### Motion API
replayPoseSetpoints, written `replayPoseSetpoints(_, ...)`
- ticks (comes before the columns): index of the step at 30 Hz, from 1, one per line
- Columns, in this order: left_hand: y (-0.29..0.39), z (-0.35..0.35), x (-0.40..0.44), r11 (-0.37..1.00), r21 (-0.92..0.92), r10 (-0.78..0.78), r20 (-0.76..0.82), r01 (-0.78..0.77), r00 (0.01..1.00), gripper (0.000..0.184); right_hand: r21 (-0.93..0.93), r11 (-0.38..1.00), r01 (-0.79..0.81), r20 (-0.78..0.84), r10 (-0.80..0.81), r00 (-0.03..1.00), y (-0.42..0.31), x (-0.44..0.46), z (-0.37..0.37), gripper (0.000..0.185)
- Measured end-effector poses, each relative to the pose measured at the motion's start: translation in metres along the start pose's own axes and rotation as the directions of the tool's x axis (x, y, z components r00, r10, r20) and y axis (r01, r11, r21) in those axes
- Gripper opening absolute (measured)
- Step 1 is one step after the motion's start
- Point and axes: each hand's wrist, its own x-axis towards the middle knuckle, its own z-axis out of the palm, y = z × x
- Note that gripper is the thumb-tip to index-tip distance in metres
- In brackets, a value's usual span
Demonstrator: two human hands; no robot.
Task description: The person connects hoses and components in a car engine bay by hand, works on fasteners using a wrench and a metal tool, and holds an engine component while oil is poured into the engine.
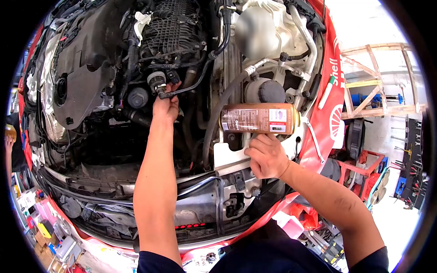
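Note:
My left hand (166,108) reaches into a car's engine bay, its fingers closed around the end of a black hose (184,90) beside a round ribbed fitting (157,79). Part of the fingers is hidden behind the hose. Over the pale front panel (232,157), my right hand (267,157) is curled into a fist; its palm is hidden, so I cannot tell what it holds. Just beyond its knuckles a brown spray can (258,119) lies on its side, close to or touching the hand. A black cap (138,97) sits left of my left hand.
A dark engine cover (84,68) fills the left side. A ribbed black manifold (173,32) lies ahead. On the red fender cover (334,113) rests a green-and-white marker (326,93). Tools hang on a rack (412,159) at far right. Another person's hand (10,136) shows at far left.

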Motion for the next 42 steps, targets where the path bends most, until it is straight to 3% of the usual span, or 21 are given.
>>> replayPoseSetpoints(6, 0.0, -0.001, -0.003, 0.998, 0.006, 0.056, 0.008, -0.056, 0.998, 0.024, 0.005, 1.0, -0.002, 0.028, 0.002, 1.0, 0.0, 0.001, -0.001, 0.029)
replayPoseSetpoints(13, 0.005, 0.0, 0.001, 0.999, -0.017, -0.028, -0.074, 0.027, 0.997, 0.018, 0.056, 0.998, 0.01, -0.045, -0.008, 0.999, 0.0, 0.004, -0.001, 0.03)
replayPoseSetpoints(15, 0.003, -0.001, 0.001, 0.971, -0.232, -0.091, -0.109, 0.064, 0.99, 0.018, 0.06, 0.998, 0.02, -0.051, -0.017, 0.999, 0.001, 0.002, 0.0, 0.031)
replayPoseSetpoints(17, 0.006, -0.012, 0.005, 0.961, -0.256, -0.109, 0.006, 0.107, 0.994, 0.022, 0.055, 0.998, 0.018, -0.05, -0.015, 0.999, 0.001, 0.003, -0.002, 0.031)
replayPoseSetpoints(19, 0.011, -0.007, -0.003, 0.958, -0.256, -0.13, 0.018, 0.13, 0.991, 0.025, 0.052, 0.999, 0.014, -0.05, -0.012, 0.999, 0.001, 0.002, -0.001, 0.031)
replayPoseSetpoints(25, 0.008, -0.001, -0.013, 0.996, -0.074, -0.056, 0.044, 0.059, 0.997, 0.027, 0.05, 0.998, 0.022, -0.046, -0.02, 0.999, 0.001, 0.001, 0.0, 0.031)
replayPoseSetpoints(27, 0.008, 0.009, -0.021, 0.987, 0.163, 0.011, -0.024, -0.007, 1.0, 0.03, 0.05, 0.999, 0.018, -0.034, -0.016, 0.999, 0.001, 0.001, 0.0, 0.031)
replayPoseSetpoints(29, 0.007, 0.01, -0.018, 0.99, 0.139, 0.015, -0.054, -0.007, 0.998, 0.038, 0.049, 0.999, 0.01, -0.02, -0.009, 1.0, 0.0, 0.0, -0.002, 0.031)
replayPoseSetpoints(31, 0.009, 0.008, -0.018, 0.972, 0.207, -0.119, 0.036, 0.109, 0.992, 0.042, 0.013, 1.0, -0.001, 0.005, 0.001, 1.0, 0.0, 0.001, -0.002, 0.026)
replayPoseSetpoints(33, 0.006, 0.005, -0.015, 0.97, 0.223, -0.092, -0.028, 0.096, 0.995, 0.045, 0.007, 1.0, 0.004, 0.002, -0.004, 1.0, 0.0, 0.001, -0.003, 0.026)
replayPoseSetpoints(35, 0.008, -0.002, -0.012, 0.959, 0.272, -0.115, 0.112, 0.081, 0.987, 0.045, 0.003, 1.0, 0.007, 0.002, -0.007, 1.0, 0.0, 0.002, -0.003, 0.026)
replayPoseSetpoints(36, 0.006, -0.002, -0.011, 0.959, 0.272, -0.116, 0.111, 0.082, 0.987, 0.045, 0.01, 1.0, 0.006, 0.002, -0.006, 1.0, 0.0, 0.002, -0.003, 0.026)
replayPoseSetpoints(38, -0.003, 0.003, -0.008, 0.919, 0.391, 0.038, 0.039, -0.05, 0.999, 0.045, 0.013, 1.0, 0.007, 0.001, -0.007, 1.0, 0.0, 0.003, -0.004, 0.026)
replayPoseSetpoints(42, -0.014, 0.013, -0.011, 0.954, 0.287, 0.104, -0.053, -0.085, 0.993, 0.043, 0.006, 1.0, 0.003, 0.022, -0.003, 1.0, 0.0, 0.002, -0.004, 0.027)
